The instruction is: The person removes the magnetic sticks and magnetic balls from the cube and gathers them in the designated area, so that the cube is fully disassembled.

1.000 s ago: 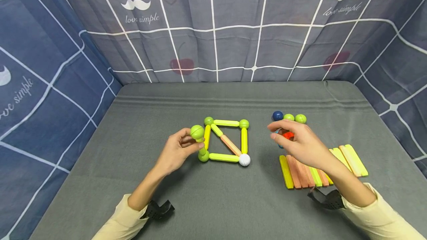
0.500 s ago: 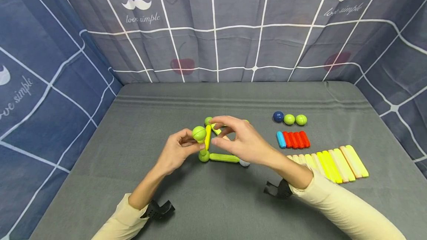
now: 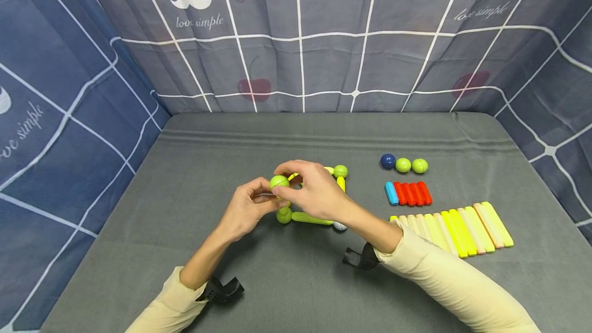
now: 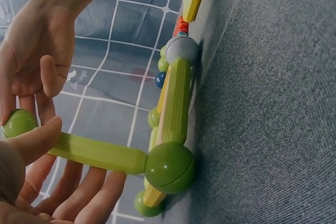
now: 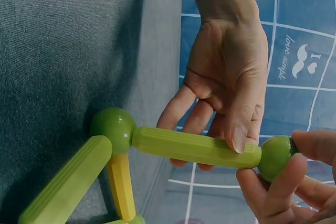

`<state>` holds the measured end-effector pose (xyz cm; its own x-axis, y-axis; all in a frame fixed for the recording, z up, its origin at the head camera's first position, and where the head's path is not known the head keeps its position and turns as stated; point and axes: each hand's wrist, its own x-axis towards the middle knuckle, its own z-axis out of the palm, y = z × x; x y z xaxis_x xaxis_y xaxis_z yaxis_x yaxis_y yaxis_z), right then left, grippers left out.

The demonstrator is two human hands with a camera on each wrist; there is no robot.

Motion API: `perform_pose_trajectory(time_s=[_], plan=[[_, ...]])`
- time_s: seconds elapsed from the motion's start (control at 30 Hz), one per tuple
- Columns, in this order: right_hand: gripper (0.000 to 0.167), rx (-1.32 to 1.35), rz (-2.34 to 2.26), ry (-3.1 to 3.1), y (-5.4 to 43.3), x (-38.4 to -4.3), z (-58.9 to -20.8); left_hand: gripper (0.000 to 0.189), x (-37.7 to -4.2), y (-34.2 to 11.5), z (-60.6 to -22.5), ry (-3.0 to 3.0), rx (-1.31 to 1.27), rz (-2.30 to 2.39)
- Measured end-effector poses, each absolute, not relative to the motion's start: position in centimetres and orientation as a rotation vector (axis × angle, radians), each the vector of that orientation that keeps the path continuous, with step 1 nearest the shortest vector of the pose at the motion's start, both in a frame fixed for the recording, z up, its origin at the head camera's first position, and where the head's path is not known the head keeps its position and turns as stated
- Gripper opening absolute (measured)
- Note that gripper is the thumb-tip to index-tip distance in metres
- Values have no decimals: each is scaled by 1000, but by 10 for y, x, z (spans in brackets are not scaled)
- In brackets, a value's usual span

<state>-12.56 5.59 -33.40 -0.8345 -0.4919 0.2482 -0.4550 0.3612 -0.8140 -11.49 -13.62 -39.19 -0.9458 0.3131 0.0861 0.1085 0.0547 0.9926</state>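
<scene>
In the head view my left hand (image 3: pixel 247 209) grips an upright yellow-green building rod (image 5: pixel 194 147), thumb on one side and fingers on the other. The rod stands on a green corner ball (image 3: pixel 284 215) of a flat frame. A green ball (image 3: pixel 279 182) caps its upper end, and my right hand (image 3: pixel 314 191) pinches that ball between thumb and fingers. A lying yellow-green rod (image 3: pixel 312 218) joins the corner ball to a white ball (image 3: pixel 340 226). At the frame's far right corner is another green ball (image 3: pixel 340 171). My right hand hides much of the frame.
To the right lie a dark blue ball (image 3: pixel 388 161) and two green balls (image 3: pixel 411 165). Nearer are short red rods (image 3: pixel 412 193) beside a light blue one (image 3: pixel 391 193). A row of long yellow and wooden-toned rods (image 3: pixel 455 230) lies closest, partly behind my right forearm.
My right hand has moved left from over the short rods to the upright rod's top and now pinches its ball. My left hand keeps its grip, almost unmoved.
</scene>
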Motion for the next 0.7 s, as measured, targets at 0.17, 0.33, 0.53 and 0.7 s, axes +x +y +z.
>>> perform_pose_trajectory(time_s=[0.17,0.33,0.53,0.7], plan=[[14,-901,-1553,2521,58,-126,-334,22,-115,-137,-391,2194,467,1981],[19,-784,-1696,2409,66,-127,-334,23,-115,-138,-391,2243,454,1959],[25,-768,-1658,2562,86,-132,-337,24,-115,-138,-391,2292,429,1919],[27,-657,-1628,2633,115,-136,-341,26,-114,-138,-391,2295,400,1906]])
